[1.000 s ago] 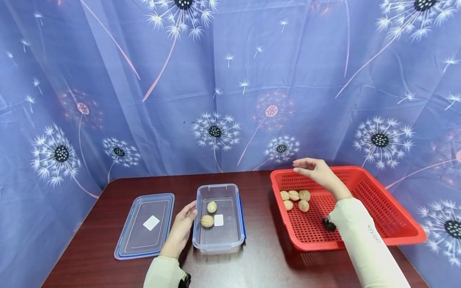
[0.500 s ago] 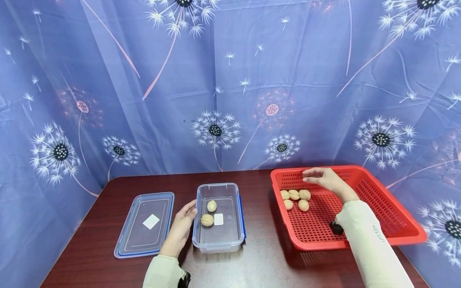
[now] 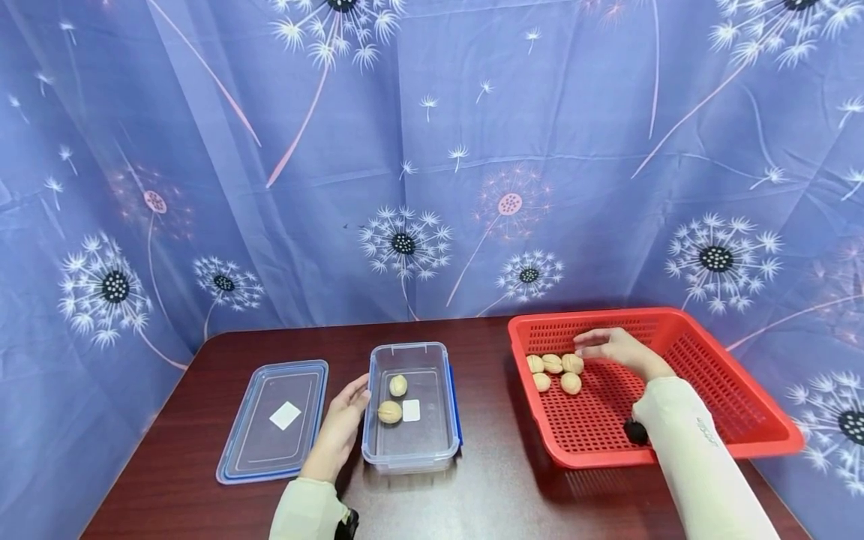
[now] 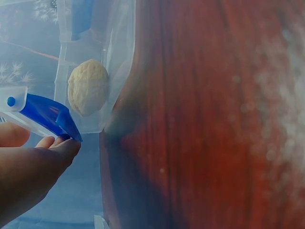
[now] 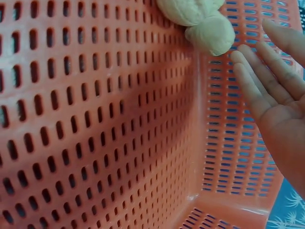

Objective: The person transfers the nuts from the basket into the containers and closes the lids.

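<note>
My left hand point(image 3: 339, 427) rests against the left side of a clear plastic food container point(image 3: 428, 439). In the left wrist view its fingertips touch a blue latch point(image 4: 51, 116) that hangs out from the container. Two walnuts lie inside: one farther back point(image 3: 398, 385), one nearer point(image 3: 389, 412). My right hand point(image 3: 621, 351) is inside the red basket point(image 3: 601, 424), fingers extended, just right of a walnut point(image 3: 572, 364). In the right wrist view the fingertips stand close to a walnut point(image 5: 212, 36) without gripping it. Several walnuts are grouped in the basket's left rear part.
A clear lid point(image 3: 273, 450) with a blue rim lies on the dark wooden table point(image 3: 486, 420), left of my left hand. Behind the table hangs a blue dandelion-print curtain point(image 3: 337, 247). The basket's perforated walls rise around my right hand.
My right hand has come down from above the basket's rear rim into the basket, moving slightly right, up to the walnuts. My left hand and the container stay in place.
</note>
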Available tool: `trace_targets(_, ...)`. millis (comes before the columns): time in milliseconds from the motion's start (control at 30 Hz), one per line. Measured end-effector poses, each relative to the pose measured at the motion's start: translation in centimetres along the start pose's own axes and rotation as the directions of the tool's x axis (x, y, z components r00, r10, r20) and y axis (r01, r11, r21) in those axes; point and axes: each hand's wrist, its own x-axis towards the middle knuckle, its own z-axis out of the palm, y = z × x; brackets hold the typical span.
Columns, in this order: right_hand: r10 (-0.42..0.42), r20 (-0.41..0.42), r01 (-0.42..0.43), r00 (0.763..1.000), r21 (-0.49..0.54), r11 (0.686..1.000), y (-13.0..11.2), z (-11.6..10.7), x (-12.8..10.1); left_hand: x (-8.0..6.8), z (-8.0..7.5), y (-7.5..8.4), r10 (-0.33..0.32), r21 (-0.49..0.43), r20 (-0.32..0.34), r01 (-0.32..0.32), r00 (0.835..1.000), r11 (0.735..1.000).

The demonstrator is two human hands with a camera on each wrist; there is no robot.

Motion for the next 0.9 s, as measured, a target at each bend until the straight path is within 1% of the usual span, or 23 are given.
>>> trace_targets(267, 0.020, 0.027, -0.021, 0.999, 0.022, 1.000, 0.7, 0.2, 0.4, 0.0, 0.0, 0.3, -0.005, 0.005, 0.007, 0.005, 1.000, 1.000)
trace_targets(467, 0.037, 0.054, -0.036, 0.998, -0.017, 0.999, 0.9, 0.4, 0.5, 0.0, 0.0, 0.4, 0.000, 0.006, 0.005, 0.000, 1.000, 1.000)
trace_targets(633, 0.068, 0.071, -0.066, 0.995, -0.026, 0.997, 1.2, 0.7, 0.5, 0.0, 0.0, 0.3, -0.001, 0.008, 0.003, 0.001, 1.000, 1.000)
trace_targets(733, 0.070, 0.081, -0.067, 0.994, -0.035, 0.997, 1.3, 1.0, 0.6, 0.0, 0.0, 0.2, -0.004, 0.007, 0.003, 0.004, 1.000, 1.000)
trace_targets(900, 0.060, 0.086, -0.059, 0.995, -0.018, 0.998, 1.5, 1.2, 0.4, -0.1, 0.0, 0.0, 0.001, 0.000, 0.005, -0.001, 1.000, 1.000)
